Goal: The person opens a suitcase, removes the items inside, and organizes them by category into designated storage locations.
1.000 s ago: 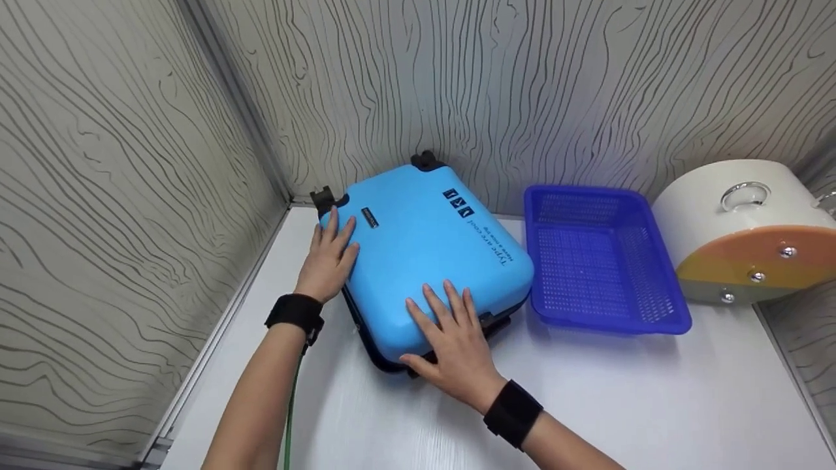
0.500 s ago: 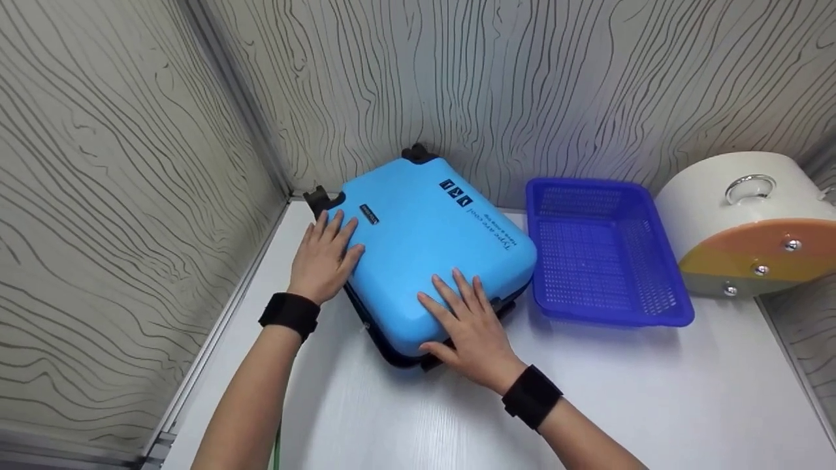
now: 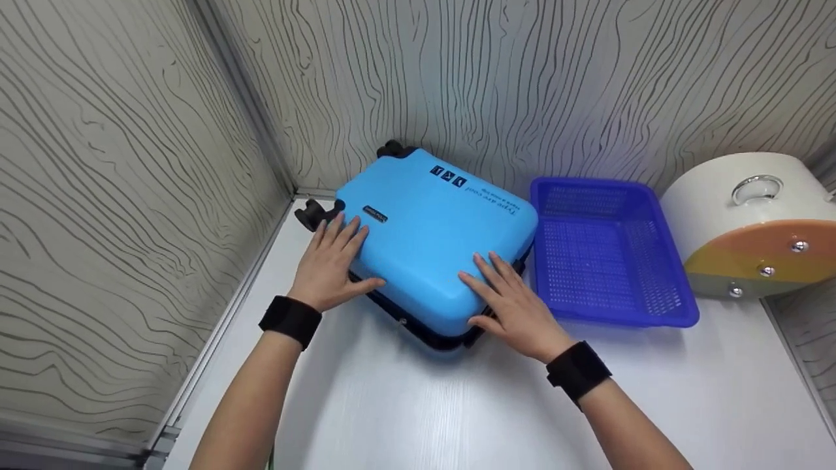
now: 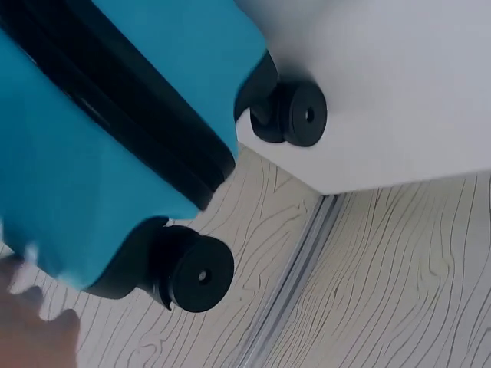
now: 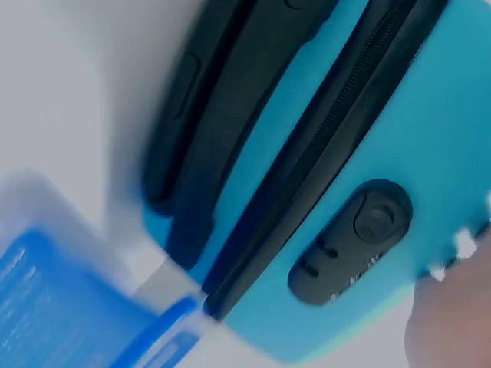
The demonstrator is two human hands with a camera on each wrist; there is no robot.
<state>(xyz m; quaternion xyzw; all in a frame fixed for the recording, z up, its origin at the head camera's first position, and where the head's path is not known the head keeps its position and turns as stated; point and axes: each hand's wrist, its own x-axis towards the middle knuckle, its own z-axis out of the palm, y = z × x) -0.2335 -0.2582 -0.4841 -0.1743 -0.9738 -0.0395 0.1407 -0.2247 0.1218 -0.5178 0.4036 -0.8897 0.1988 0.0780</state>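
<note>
A shiny blue hard suitcase (image 3: 437, 235) lies on the white desk (image 3: 405, 411), its black wheels (image 3: 312, 215) toward the back left corner. The left hand (image 3: 326, 271) rests on the wheel end and the right hand (image 3: 519, 310) on the near right corner; each grip is spread, with the fingers laid on top. A dark blue plastic basket (image 3: 584, 261) full of little holes sits just beside the suitcase and blocks its right side. Next comes a white round-topped box (image 3: 744, 241) with orange, yellow and green stripes. A pale wall (image 3: 490, 78) with wavy dark lines blocks the back
</note>
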